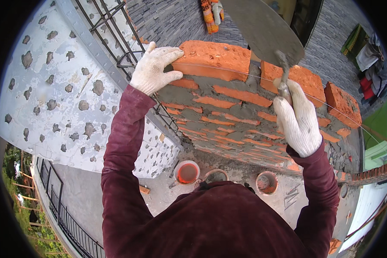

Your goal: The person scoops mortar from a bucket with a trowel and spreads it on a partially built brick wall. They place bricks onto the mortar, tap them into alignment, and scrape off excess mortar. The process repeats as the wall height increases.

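Note:
An orange brick [213, 58] lies on top of the brick wall [228, 122]. My left hand [156, 66], in a white knit glove, rests against this brick's left end with fingers spread and thumb apart. In my gloved right hand [300, 118] is the handle of a trowel [266, 32]. The trowel's broad grey blade reaches up and away over the wall top. Behind the handle sits a second brick [309, 81], partly covered by the trowel. Farther right a third brick [343, 105] stands on the same course. A thin string line [232, 68] runs along the bricks' front faces.
Left of the wall rises a steel rebar cage [112, 32] beside a pale, pitted wall panel [69, 86]. Below, on the floor, stand several buckets, among them a white-rimmed one [187, 172] and another [266, 182]. Clothes [367, 58] hang at the far right.

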Demonstrator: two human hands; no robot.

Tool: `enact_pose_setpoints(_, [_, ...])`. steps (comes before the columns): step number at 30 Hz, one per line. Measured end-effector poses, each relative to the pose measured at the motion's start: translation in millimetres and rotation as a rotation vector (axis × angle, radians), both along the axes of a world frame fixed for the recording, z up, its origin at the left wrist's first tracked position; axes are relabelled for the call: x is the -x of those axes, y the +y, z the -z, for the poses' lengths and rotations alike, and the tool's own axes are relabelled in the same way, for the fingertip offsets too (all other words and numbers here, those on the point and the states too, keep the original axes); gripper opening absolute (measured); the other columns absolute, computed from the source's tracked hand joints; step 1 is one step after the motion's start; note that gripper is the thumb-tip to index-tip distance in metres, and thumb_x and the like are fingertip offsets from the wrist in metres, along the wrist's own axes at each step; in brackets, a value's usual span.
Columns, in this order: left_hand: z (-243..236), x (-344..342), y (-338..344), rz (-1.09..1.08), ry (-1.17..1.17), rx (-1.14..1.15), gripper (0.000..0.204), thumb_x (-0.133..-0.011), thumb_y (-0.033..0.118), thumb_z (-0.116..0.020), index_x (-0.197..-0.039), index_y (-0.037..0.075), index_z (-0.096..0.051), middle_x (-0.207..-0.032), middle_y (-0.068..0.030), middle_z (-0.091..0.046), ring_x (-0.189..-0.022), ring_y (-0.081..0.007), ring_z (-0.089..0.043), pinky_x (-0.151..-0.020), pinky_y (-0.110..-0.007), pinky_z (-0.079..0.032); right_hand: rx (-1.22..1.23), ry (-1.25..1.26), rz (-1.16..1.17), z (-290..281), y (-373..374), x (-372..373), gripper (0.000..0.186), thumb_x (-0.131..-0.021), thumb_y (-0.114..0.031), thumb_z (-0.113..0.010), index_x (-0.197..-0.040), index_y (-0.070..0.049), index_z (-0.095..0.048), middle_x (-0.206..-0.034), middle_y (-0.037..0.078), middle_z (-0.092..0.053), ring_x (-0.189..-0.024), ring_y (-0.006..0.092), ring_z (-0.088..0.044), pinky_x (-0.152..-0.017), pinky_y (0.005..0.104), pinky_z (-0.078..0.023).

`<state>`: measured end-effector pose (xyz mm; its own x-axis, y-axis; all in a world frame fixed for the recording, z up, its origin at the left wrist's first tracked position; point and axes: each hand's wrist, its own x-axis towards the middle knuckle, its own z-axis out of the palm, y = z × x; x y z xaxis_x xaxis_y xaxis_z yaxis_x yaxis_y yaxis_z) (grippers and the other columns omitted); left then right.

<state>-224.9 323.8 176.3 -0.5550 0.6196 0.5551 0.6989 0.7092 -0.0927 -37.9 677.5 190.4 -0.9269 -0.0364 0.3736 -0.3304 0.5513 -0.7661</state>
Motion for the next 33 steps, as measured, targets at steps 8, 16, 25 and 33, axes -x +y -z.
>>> enact_pose_setpoints(8, [29.1,10.4,-17.3,-0.006,0.05,-0.176,0.055,-0.079,0.031,-0.083,-0.13,0.015,-0.07,-0.13,-0.0027,-0.071,-0.126,-0.0221,-0.061,-0.126,-0.058,-0.022,0.668,0.11,-0.227,-142.4,-139.5,151.3,0.025,-0.098,-0.032,-0.062,-0.09,-0.011,-0.053,-0.064,0.003,-0.053,-0.053,0.0208,-0.052,-0.06,0.0389,-0.051])
enact_pose_setpoints(16, [25.0,26.4,-10.1,0.103,0.101,-0.224,0.047,-0.076,0.036,-0.085,-0.119,0.019,-0.074,-0.115,0.001,-0.075,-0.112,-0.0196,-0.065,-0.125,-0.057,-0.024,0.697,0.368,-0.194,-209.9,-176.7,230.1,0.023,-0.09,-0.019,-0.064,-0.073,-0.01,-0.051,-0.063,0.007,-0.053,-0.055,0.025,-0.055,-0.058,0.0395,-0.05])
enact_pose_setpoints(25, [14.9,21.2,-11.1,0.043,0.018,-0.127,0.05,-0.078,0.036,-0.085,-0.123,0.02,-0.073,-0.117,-0.0006,-0.075,-0.116,-0.0191,-0.064,-0.125,-0.056,-0.025,0.588,0.164,-0.016,-68.5,-198.4,264.6,0.02,-0.09,-0.018,-0.064,-0.075,-0.005,-0.058,-0.061,0.009,-0.056,-0.051,0.0236,-0.057,-0.051,0.0371,-0.047])
enact_pose_setpoints(33, [24.2,30.9,-20.9,0.071,0.132,-0.184,0.049,-0.084,0.039,-0.08,-0.129,0.022,-0.069,-0.125,-0.0004,-0.072,-0.117,-0.0213,-0.064,-0.126,-0.061,-0.02,0.719,0.504,-0.254,-172.5,-198.1,204.5,0.032,-0.102,-0.022,-0.061,-0.075,-0.013,-0.046,-0.066,0.002,-0.047,-0.059,0.0204,-0.05,-0.06,0.038,-0.047])
